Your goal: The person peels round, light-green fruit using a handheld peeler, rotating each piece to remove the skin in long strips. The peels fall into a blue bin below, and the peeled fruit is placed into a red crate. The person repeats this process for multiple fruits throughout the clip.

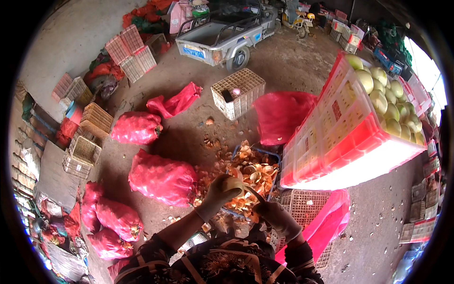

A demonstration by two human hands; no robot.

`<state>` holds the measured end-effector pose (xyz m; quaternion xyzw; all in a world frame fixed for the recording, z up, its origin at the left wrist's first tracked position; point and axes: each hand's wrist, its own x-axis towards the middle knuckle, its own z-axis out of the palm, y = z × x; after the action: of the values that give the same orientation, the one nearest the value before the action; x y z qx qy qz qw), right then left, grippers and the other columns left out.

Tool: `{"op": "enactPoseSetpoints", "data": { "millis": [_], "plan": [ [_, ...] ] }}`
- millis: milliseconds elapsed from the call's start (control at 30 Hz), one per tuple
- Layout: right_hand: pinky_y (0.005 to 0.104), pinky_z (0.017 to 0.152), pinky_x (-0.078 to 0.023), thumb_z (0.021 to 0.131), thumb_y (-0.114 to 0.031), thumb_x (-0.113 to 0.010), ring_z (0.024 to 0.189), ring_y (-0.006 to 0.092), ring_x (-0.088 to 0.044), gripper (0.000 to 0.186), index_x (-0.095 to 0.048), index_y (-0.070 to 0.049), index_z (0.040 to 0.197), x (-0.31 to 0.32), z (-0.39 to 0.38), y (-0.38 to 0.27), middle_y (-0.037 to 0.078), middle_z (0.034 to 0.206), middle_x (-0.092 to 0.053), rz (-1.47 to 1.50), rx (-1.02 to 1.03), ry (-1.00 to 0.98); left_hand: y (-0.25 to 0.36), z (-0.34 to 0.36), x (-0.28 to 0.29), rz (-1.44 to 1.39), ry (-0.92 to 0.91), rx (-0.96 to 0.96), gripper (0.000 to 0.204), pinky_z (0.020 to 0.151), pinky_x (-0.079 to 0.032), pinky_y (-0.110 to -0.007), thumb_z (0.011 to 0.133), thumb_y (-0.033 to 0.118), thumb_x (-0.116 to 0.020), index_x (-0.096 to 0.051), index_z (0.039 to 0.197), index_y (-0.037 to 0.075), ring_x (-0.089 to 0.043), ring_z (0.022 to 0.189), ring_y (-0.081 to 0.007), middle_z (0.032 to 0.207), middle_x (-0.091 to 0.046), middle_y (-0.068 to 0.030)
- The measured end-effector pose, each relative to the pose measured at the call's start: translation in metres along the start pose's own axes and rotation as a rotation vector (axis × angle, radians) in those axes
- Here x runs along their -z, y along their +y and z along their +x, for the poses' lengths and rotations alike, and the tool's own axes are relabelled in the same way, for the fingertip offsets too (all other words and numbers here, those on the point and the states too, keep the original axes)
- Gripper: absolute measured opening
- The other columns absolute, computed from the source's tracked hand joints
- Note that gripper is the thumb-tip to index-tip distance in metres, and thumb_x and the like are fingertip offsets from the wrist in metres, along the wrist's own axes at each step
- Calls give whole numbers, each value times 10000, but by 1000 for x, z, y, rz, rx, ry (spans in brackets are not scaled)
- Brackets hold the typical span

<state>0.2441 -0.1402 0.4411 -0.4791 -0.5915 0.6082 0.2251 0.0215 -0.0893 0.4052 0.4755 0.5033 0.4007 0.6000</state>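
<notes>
Pale cloth gloves cover both hands. The left hand (216,193) wraps its grip around a yellowish peeled fruit (233,182), fingers curled over its near side. The right hand (276,218) is closed in a fist round the handle of a thin dark blade (254,193), whose tip reaches up to touch the underside of the fruit. The fruit sits between the two hands, slightly nearer the left, held in the air above a blue crate (273,156).

That crate lies directly beyond the hands and is heaped with orange-brown peel (253,173); more scraps spill onto the dirt floor (189,80) to its left. Just right of the right hand, a flat brown lattice crate (305,204) rests on pink netting (331,220), closing that side. Above it a large red-and-white crate (340,137), tilted, holds pale green round fruit (385,102) and walls off the right.

On the left, red mesh sacks (161,177) lie near the left forearm, with others further out. Open floor stretches ahead toward a wicker-coloured plastic basket (238,92) and a small grey cargo vehicle (222,35).
</notes>
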Motion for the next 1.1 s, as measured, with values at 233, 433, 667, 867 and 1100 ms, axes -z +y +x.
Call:
{"op": "enactPoseSetpoints", "data": {
  "millis": [233,433,667,867,1100],
  "plan": [
    [270,591,-489,831,-105,-564,688,186,-615,136,-620,-54,944,11,3,-6,84,855,-624,-25,-133,-49,7,0,6,-524,-90,343,420,652,-574,-301,826,143,-616,-488,1202,7,-626,904,-202,1062,-596,-101],
    [381,631,-516,754,-225,-666,710,267,-628,281,-595,-59,970,-37,38,11,128,865,-629,-410,308,662,10,-9,-13,-377,-110,343,481,629,-549,-288,811,179,-657,-458,1210,-2,-627,887,-188,1063,-590,-117],
    [352,502,-505,795,-136,-557,624,249,-623,107,-616,-80,863,-36,47,21,77,772,-607,-517,274,734,9,-11,-21,-546,-155,330,448,734,-533,-301,828,134,-634,-459,1215,-7,-606,944,-190,1064,-587,-116],
    [346,503,-424,802,-107,-622,523,171,-537,79,-608,-32,785,-38,49,14,115,594,-555,-446,454,856,1,-15,-15,-465,-106,313,490,824,-502,-303,794,46,-632,-451,1245,-10,-587,988,-194,1115,-571,-111],
    [332,504,-470,769,-100,-591,581,208,-587,301,-540,-18,1054,-15,54,32,153,894,-599,-201,-7,592,28,-19,-6,-463,-273,117,751,860,-476,-313,659,156,-766,-407,1308,33,-553,1038,-191,1158,-551,-88]
  ]
}}
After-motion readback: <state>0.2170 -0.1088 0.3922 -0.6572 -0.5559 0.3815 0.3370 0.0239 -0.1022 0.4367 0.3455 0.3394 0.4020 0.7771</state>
